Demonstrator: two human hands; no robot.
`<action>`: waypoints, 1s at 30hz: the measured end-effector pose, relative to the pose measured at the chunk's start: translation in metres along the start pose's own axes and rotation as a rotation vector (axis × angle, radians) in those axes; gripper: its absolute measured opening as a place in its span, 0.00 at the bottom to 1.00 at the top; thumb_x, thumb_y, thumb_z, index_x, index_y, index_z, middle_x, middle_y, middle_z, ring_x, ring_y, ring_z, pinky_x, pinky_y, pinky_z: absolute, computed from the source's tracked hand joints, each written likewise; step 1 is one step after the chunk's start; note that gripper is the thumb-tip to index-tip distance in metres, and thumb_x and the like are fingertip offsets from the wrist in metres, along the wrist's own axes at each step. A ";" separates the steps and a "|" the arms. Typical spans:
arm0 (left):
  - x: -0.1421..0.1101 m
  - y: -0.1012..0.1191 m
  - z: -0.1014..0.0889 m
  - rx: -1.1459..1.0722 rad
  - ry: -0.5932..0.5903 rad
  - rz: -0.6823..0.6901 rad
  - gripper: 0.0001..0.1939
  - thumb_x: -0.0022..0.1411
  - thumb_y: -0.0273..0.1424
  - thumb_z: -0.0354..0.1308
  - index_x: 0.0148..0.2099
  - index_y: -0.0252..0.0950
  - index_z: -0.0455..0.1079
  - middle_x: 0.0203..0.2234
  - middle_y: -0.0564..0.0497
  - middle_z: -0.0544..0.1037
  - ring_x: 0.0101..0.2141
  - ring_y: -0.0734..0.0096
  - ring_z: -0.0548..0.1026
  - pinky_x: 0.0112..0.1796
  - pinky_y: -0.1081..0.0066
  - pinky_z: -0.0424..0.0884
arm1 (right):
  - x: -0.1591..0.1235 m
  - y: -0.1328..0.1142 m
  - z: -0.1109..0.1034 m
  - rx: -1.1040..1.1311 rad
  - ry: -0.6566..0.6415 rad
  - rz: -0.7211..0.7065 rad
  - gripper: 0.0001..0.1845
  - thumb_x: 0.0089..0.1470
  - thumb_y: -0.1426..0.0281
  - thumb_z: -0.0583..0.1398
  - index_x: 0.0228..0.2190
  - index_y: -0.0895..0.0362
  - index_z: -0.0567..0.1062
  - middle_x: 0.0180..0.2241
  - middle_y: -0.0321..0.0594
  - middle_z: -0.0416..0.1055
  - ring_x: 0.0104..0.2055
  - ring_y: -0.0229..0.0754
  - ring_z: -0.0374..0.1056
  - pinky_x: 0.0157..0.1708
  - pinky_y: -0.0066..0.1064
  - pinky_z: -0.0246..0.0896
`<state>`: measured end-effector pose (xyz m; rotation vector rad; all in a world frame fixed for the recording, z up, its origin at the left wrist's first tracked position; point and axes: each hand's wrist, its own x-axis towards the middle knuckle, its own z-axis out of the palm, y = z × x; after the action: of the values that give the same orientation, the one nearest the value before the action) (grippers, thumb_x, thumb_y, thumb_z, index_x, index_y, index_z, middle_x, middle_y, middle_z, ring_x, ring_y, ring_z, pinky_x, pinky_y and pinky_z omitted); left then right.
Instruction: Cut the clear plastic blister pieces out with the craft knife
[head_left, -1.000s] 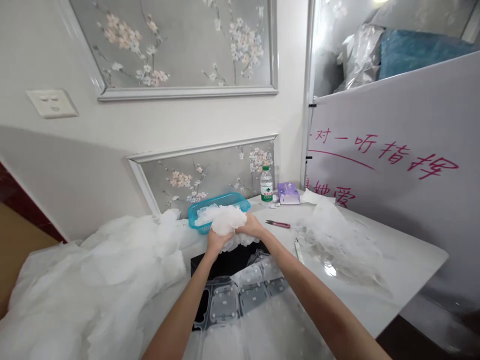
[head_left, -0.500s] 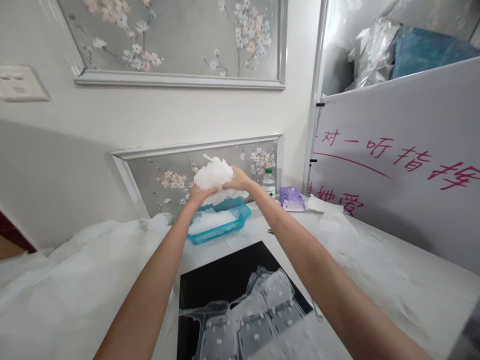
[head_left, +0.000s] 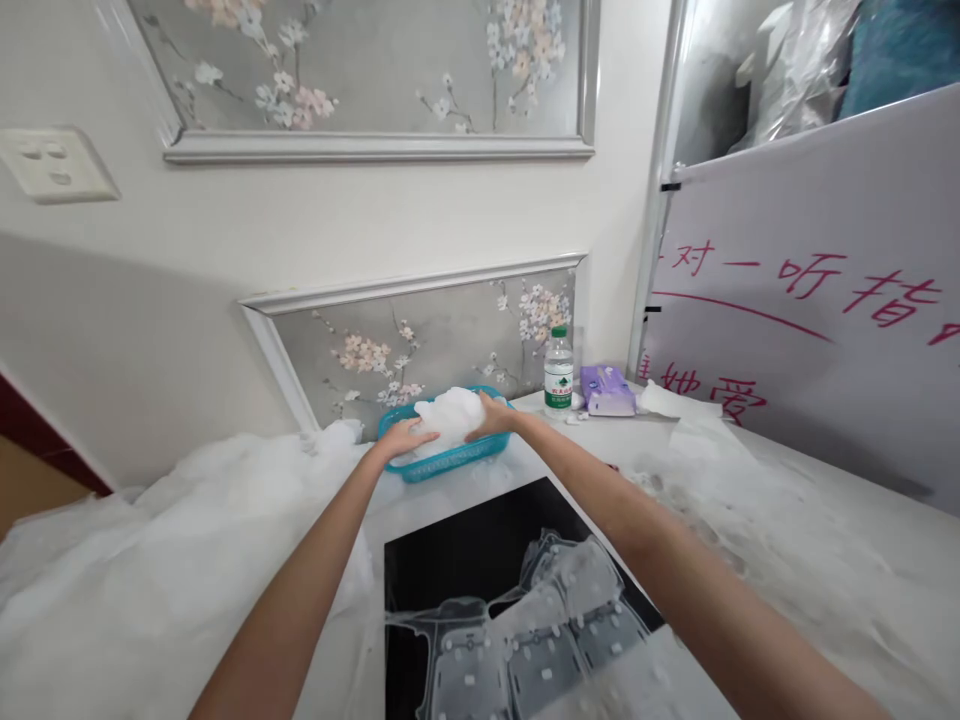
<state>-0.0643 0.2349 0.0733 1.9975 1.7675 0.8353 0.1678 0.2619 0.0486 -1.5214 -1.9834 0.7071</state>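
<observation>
My left hand [head_left: 405,437] and my right hand [head_left: 491,418] rest with flat fingers on a white fluffy mass of soft fibre or netting [head_left: 450,420]. The mass sits in a turquoise plastic basket [head_left: 446,465], heaped above its rim. My right hand lies on top of the mass, and my left hand presses against its left side. Neither hand grips it. The fluffy white heap hides most of the basket's inside.
White tulle-like fabric [head_left: 150,530] piles up to the left, and more [head_left: 750,490] spreads over the white table [head_left: 600,450] to the right. A black panel [head_left: 465,560] lies in front, under a clear moulded plastic sheet [head_left: 525,640]. A water bottle [head_left: 559,370] and a purple tissue pack [head_left: 607,391] stand behind.
Both hands have come down from above the basket, bringing the white mass with them. The mass now sits in the basket, and my fingers lie flat on it.
</observation>
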 end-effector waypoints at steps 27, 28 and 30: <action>-0.176 -0.003 0.093 -0.374 -0.046 0.095 0.14 0.66 0.38 0.53 0.45 0.32 0.69 0.40 0.47 0.75 0.40 0.67 0.74 0.43 0.59 0.72 | -0.134 -0.028 0.089 -0.326 0.421 0.105 0.21 0.62 0.62 0.54 0.53 0.58 0.66 0.54 0.48 0.64 0.54 0.47 0.63 0.53 0.46 0.60; -0.175 -0.003 0.094 -0.389 -0.052 0.075 0.14 0.66 0.38 0.53 0.46 0.32 0.69 0.40 0.47 0.75 0.39 0.67 0.74 0.42 0.59 0.72 | -0.139 -0.022 0.091 -0.336 0.369 0.083 0.19 0.61 0.62 0.55 0.51 0.58 0.68 0.51 0.46 0.66 0.51 0.46 0.65 0.50 0.44 0.63; -0.174 -0.001 0.092 -0.406 -0.089 0.049 0.15 0.66 0.38 0.53 0.47 0.32 0.68 0.41 0.47 0.75 0.40 0.67 0.74 0.42 0.59 0.72 | -0.140 -0.012 0.089 -0.363 0.259 0.010 0.16 0.61 0.63 0.56 0.46 0.58 0.71 0.48 0.44 0.68 0.48 0.43 0.67 0.48 0.41 0.65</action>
<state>-0.0163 0.0766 -0.0324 1.7826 1.3732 1.0109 0.1289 0.1159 -0.0213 -1.7276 -1.9759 0.1418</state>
